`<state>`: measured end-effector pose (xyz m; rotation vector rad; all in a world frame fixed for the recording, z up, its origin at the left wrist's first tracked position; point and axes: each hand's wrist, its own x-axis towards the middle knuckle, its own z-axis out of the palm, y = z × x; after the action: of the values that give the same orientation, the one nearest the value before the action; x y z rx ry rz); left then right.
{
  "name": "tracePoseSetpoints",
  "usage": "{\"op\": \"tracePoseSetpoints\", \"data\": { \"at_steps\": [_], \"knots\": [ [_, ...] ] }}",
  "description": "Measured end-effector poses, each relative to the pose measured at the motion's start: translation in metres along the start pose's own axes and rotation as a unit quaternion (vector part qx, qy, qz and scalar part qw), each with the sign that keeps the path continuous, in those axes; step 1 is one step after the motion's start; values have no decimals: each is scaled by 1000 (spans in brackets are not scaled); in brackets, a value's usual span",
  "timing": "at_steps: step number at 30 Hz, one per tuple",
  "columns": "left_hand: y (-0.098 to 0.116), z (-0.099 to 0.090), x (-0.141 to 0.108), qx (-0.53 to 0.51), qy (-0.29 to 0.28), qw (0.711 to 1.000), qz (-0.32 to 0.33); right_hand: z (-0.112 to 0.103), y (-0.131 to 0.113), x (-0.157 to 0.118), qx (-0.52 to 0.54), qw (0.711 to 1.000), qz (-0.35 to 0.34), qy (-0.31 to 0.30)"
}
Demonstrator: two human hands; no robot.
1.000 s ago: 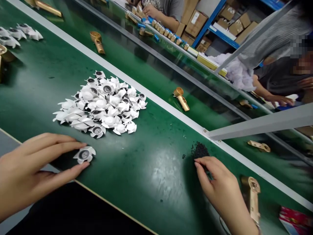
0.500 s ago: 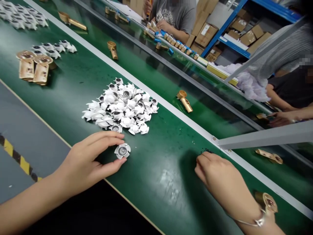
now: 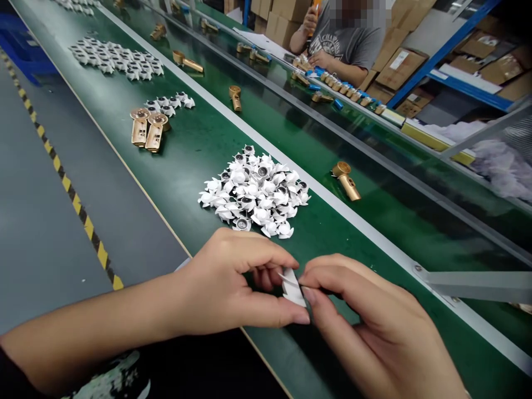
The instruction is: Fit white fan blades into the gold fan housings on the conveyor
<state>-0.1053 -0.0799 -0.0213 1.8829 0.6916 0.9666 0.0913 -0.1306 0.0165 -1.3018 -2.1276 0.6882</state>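
My left hand point(image 3: 239, 285) holds a small white fan blade point(image 3: 292, 288) on edge between thumb and fingers, above the green bench. My right hand point(image 3: 374, 327) is closed in a pinch at the hub side of that fan blade. What its fingertips hold is too small and hidden to make out; a dark speck shows there. Just beyond my hands lies a loose pile of white fan blades point(image 3: 257, 194), some showing dark round hubs.
Gold fan housings point(image 3: 154, 136) lie at the left beside rows of fan blades point(image 3: 116, 58). Another gold housing point(image 3: 347, 182) rests past the white divider strip point(image 3: 357, 213). A grey metal strut point(image 3: 477, 285) stands at right. Across the line, a person point(image 3: 344, 50) handles parts.
My right hand has come from the bench at the right to the fan blade. The left hand has turned the blade on edge. My view has swung left.
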Motion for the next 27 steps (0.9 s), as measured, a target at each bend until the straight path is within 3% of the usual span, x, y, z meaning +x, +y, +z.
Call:
{"op": "tracePoseSetpoints", "data": {
  "at_steps": [7, 12, 16, 19, 21, 23, 25, 26, 27],
  "knots": [
    [4, 4, 3, 2, 11, 1000, 27, -7, 5, -10, -28, 999, -5, 19],
    [2, 8, 5, 3, 14, 999, 35, -8, 9, -9, -53, 998, -18, -6],
    [-3, 6, 4, 2, 56, 998, 35, -7, 19, -14, -150, 983, -104, 22],
    [-6, -11, 1, -4, 98, 993, 69, -7, 22, -5, -207, 955, -210, 39],
    [-9, -31, -7, -36, 117, 990, 72, -2, 19, 19, -196, 956, -209, 63],
    [-13, -55, -20, -120, 148, 982, 8, 10, 11, 60, -164, 976, -117, 87],
    [-17, -78, -38, -227, 183, 952, -90, 31, 1, 118, -139, 989, -1, 59],
    [-18, -90, -49, -271, 197, 932, -135, 45, -5, 151, -137, 989, 60, 15],
    [-20, -100, -59, -305, 211, 912, -173, 60, -11, 184, -140, 987, 74, -2]
  ]
}}
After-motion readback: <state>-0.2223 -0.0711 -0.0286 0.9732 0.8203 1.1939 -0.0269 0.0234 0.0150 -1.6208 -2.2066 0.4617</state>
